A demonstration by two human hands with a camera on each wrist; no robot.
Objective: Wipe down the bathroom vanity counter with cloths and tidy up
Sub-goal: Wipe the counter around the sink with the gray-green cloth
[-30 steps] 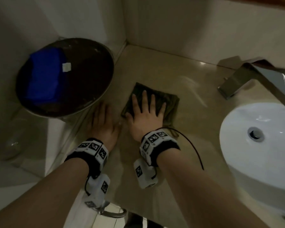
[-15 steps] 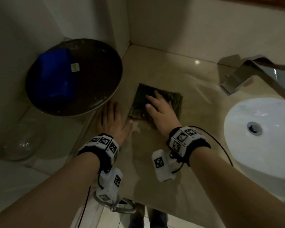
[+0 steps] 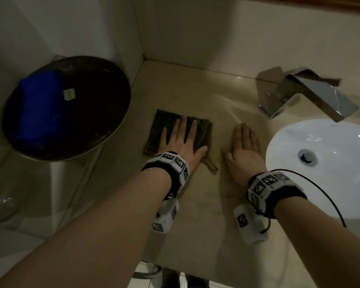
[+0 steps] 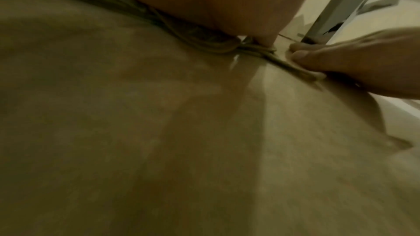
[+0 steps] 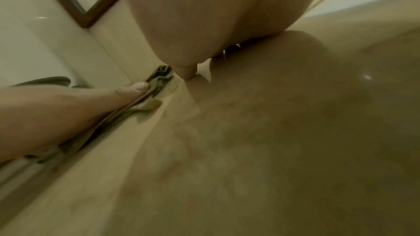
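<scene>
Now your left hand lies flat on the cloth, fingers straight and spread, pressing it to the counter. You grasp nothing with it; the palm and fingers simply bear down. The cloth is dark green and folded, on the counter's left part, between the bin and your right hand. One corner of the cloth pokes out below your left thumb, toward the right hand.

Your right hand rests palm-down on the bare counter just beside the cloth, fingers straight and close together, holding nothing. It sits between the cloth and the basin. From the left wrist view, the cloth's edge lies bunched under your palm, and the right hand's fingertips are next to its stray corner; whether they touch it you cannot tell.

Behind the right hand, the tap stands at the back of the counter, its spout reaching over the basin. The bin stands off the counter's left end with a blue cloth lying on it.
</scene>
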